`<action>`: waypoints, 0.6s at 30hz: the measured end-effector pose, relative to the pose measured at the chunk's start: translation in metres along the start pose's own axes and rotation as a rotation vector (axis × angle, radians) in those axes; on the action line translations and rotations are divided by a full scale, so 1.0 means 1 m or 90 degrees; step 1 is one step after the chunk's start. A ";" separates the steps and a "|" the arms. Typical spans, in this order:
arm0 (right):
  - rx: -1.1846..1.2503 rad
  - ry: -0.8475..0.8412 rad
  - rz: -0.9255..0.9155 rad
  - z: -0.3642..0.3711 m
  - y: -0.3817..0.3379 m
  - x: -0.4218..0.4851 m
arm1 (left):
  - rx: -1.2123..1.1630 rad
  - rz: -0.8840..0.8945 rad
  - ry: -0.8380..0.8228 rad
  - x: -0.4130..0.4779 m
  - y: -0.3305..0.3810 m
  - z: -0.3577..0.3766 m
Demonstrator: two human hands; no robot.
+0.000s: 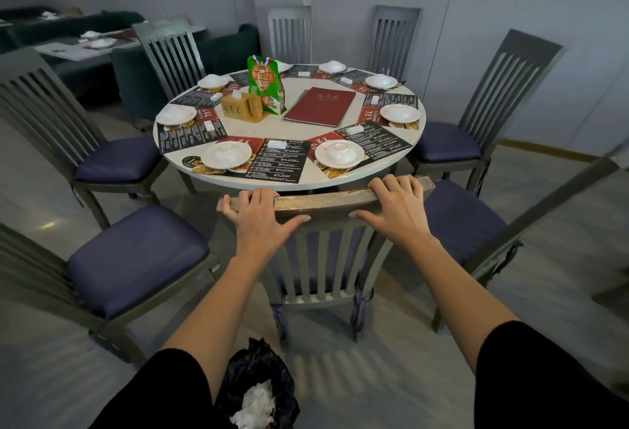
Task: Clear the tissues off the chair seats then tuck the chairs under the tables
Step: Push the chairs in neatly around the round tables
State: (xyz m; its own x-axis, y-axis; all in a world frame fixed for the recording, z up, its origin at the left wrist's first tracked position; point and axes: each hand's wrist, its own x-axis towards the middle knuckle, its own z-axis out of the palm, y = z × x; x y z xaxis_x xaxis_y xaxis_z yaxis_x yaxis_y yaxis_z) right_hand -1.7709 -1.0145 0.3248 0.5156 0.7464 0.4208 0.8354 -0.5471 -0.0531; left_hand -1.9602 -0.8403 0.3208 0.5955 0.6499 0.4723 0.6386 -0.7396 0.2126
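**At the near edge of the round table: two hands on one chair back, push line straight ahead**

To the left, a neighbouring chair (136,258) stands pulled out from the round table (258,129), and its blue cushion shows no tissue. Next comes the left hand (258,221), gripping the top rail (326,202) of the near chair (320,268) close to the rail's left end. Its fingers are curled over the far side, and its thumb is stretched along the near face toward the middle. On the floor below, a black bag (272,360) holds crumpled white tissues (255,404).

The rail's long axis runs left to right across the view, its right end a little higher in the picture. The table edge lies directly beyond it, square to that axis. The chair's seat is seen only through the slats, and no tissue shows on it. How far it already sits under the table I cannot tell.

The right hand (394,210) mirrors the left near the rail's right end, fingers wrapped over the top and thumb pointing inward. Neither hand is clearly nearer the table, so an even forward push from both should keep the chair from swinging.

Further right, another chair (463,221) stands angled out, and its cushion also shows no tissue.
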 end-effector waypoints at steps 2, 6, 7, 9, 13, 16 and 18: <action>-0.003 -0.003 0.001 0.002 -0.006 0.001 | 0.007 0.000 -0.010 0.003 -0.006 -0.002; -0.016 -0.015 0.014 0.005 -0.021 0.006 | 0.012 0.000 -0.015 0.008 -0.019 -0.008; -0.021 -0.017 0.014 0.005 -0.024 0.007 | 0.012 -0.004 -0.019 0.009 -0.021 -0.010; -0.030 -0.024 0.013 0.006 -0.028 0.008 | 0.013 -0.022 -0.032 0.011 -0.021 -0.012; -0.051 -0.081 0.031 0.000 -0.030 0.015 | 0.041 -0.062 -0.133 0.016 -0.009 -0.018; -0.045 -0.132 0.045 -0.008 -0.029 0.014 | 0.064 -0.075 -0.204 0.016 0.020 -0.023; -0.020 -0.137 0.031 -0.009 -0.031 0.015 | 0.036 -0.059 -0.198 0.010 0.040 -0.020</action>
State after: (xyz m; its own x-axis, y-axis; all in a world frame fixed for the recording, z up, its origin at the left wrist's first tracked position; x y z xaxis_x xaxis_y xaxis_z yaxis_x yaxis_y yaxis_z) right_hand -1.7904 -0.9898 0.3414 0.5863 0.7809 0.2156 0.8042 -0.5930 -0.0391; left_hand -1.9381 -0.8670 0.3516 0.6483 0.7428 0.1670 0.7179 -0.6695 0.1909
